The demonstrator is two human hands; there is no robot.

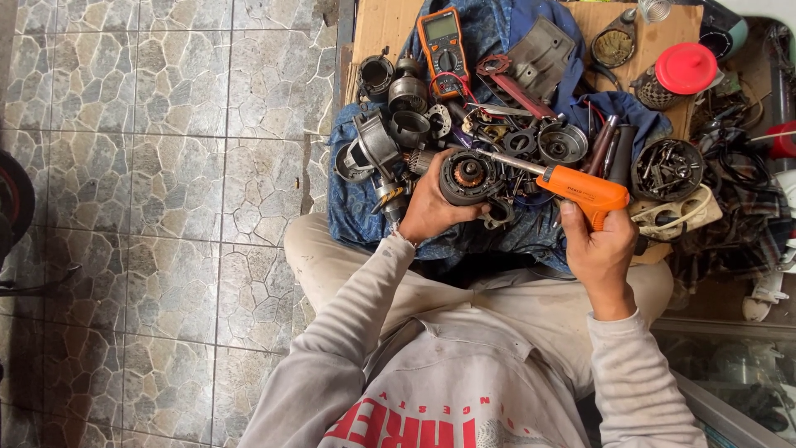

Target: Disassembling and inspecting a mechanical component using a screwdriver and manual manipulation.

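Note:
My left hand (428, 209) grips a round grey motor part (466, 176) with copper windings showing at its centre, held above my lap. My right hand (599, 253) holds an orange pistol-shaped soldering gun (580, 189) by its grip. Its long metal tip (507, 160) points left and reaches the top edge of the motor part. Both hands are over a blue patterned cloth (356, 207) strewn with metal parts.
An orange multimeter (442, 46) with red and black leads lies at the top. Several motor housings (377, 137), a bowl of screws (666, 168), a red-lidded jar (681, 73) and tangled cables (738, 182) crowd the board. Tiled floor (149, 207) lies to the left.

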